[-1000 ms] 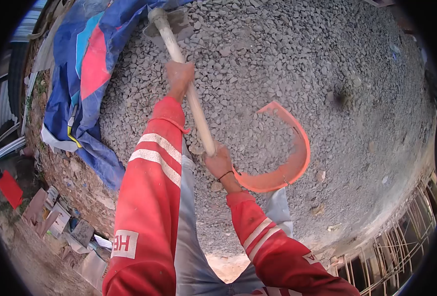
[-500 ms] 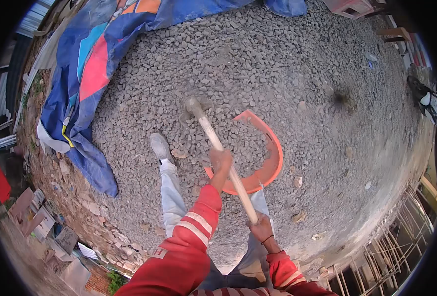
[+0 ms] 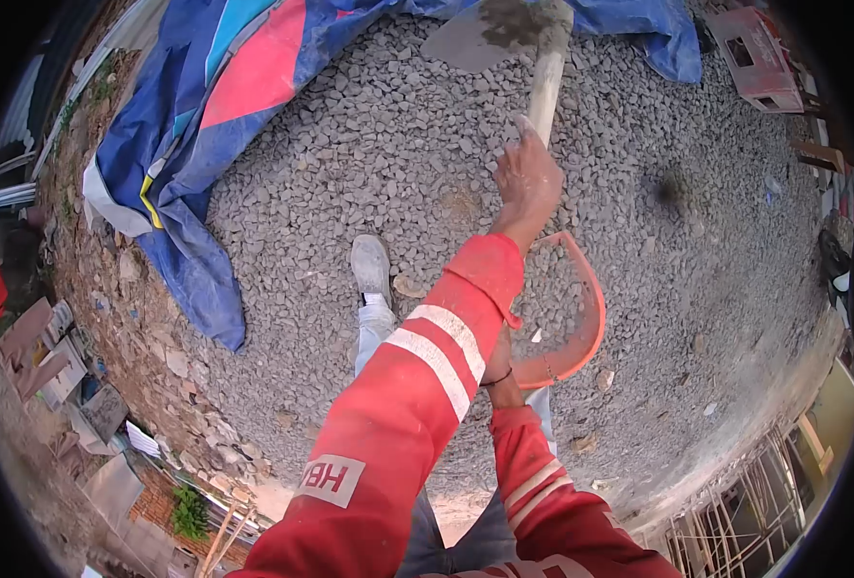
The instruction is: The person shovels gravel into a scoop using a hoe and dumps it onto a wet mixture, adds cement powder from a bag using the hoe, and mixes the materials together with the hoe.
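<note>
My left hand [image 3: 529,181] is closed around the wooden handle of a hoe [image 3: 548,82], whose broad metal blade is raised at the top of the view. Lower down, my right hand [image 3: 498,358] is partly hidden behind my left sleeve; its fingers and the lower end of the handle do not show. Beside it, an orange curved container [image 3: 593,323] rests on the grey gravel [image 3: 350,144] with stones inside its rim. My shoe [image 3: 370,264] stands on the gravel left of my arms.
A blue tarp [image 3: 191,260] with pink and light blue patches lies along the left and top. A reddish crate [image 3: 757,60] sits at the upper right. Thin sticks [image 3: 750,515] are at the lower right, and boards and rubble [image 3: 104,414] at the lower left.
The hoe has swung up and away, from low over the gravel to the top of the view. My left hand has moved up and right with it, and my left sleeve now covers part of my right hand.
</note>
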Available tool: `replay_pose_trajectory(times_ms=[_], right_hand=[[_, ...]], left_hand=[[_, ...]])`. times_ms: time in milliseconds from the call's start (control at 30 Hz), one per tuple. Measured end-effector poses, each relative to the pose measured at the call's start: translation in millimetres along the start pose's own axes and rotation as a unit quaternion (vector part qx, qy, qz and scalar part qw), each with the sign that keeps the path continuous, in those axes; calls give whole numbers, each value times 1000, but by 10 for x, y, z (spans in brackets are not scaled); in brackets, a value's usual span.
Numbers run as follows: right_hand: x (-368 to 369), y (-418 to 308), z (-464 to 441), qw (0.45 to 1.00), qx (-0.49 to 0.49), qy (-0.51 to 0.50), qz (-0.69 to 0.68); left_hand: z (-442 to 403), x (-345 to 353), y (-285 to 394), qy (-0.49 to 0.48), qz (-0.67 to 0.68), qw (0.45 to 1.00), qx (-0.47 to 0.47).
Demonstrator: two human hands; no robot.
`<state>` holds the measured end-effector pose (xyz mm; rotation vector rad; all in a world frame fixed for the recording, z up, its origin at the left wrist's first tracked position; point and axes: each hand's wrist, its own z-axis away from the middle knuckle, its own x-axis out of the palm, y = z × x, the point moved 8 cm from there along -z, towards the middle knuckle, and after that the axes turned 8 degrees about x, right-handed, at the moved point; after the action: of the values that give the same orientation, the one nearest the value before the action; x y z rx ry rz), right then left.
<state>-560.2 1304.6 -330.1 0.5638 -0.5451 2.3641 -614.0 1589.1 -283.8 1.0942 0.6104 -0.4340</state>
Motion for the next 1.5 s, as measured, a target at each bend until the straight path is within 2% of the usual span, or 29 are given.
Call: replay_pose_trajectory(times_ms=[67,100,133,167,233,300,367,400,467,533,567,667,733,800,900,933,1000,1033,1067,1133,1233,1300,1367,1400,1433,1500], right_hand=[[553,386,-508,995,87,23,-46],[816,586,-758,988,129,38,-71],[912,799,-956,991,103,47,-69],[814,903,-944,988,89,91,90],[723,1032,-701,974,72,96,193],[575,1009,-441,970,41,83,224],[364,764,-251,952,39,120,278],[217,729,-63,965,107,166,173],[-39,561,160,959,193,180,104],[-337,539,380,944,255,116,176],[-332,366,489,951,235,122,159],[-663,114,829,950,253,127,135],[-893,-64,1151,951,246,138,126],[-1281,-116,1487,944,270,168,86],[-1815,-308,2041,938,278,175,112],[-1908,-410,2249,942,268,171,110],[-2280,-615,2780,921,261,205,205],[-2413,-722,3036,919,262,208,211],[-2522,-814,3247,917,259,211,217],[-2676,-868,3591,929,261,203,163],[-2684,-1080,3777,901,229,201,309],[-2865,-887,3582,931,200,150,265],[-2804,-777,3262,958,170,113,199],[-2560,-786,2873,971,153,101,154],[-2331,-835,2468,974,114,93,172],[-1702,-977,1605,987,92,67,114]], left_hand=[[-682,-171,-509,15,-49,999,18],[-876,-197,-988,-35,-59,997,-19],[-975,-228,-1422,-82,-66,993,-54],[-958,-264,-1739,-63,-81,993,-57],[-594,-254,-2174,-54,-96,990,-89],[-354,-265,-2200,-29,-69,990,-120],[-140,-52,-2167,-50,-51,985,-158],[-32,61,-2133,-60,-41,982,-175],[168,214,-1996,-29,-37,979,-197],[481,293,-2012,-18,-30,972,-232],[541,408,-2054,-19,-17,969,-245],[876,803,-2084,-47,47,954,-291],[1235,1198,-2130,-58,49,953,-293],[1656,1312,-1712,-14,-39,956,-292],[2222,1891,-1790,-55,38,947,-313],[2446,1875,-1486,-56,43,944,-324],[3001,2173,-1318,-74,49,937,-336],[3248,2139,-963,-57,61,938,-338],[3526,2299,-848,-99,113,916,-372],[3864,2341,-524,-103,59,931,-344],[4002,2254,-188,-76,71,945,-309],[3738,2200,-92,-68,98,958,-261],[3260,1997,89,-46,98,973,-202],[2826,1745,299,-29,85,982,-164],[2388,1555,432,-15,108,985,-133],[1574,1296,576,21,40,998,-44]])
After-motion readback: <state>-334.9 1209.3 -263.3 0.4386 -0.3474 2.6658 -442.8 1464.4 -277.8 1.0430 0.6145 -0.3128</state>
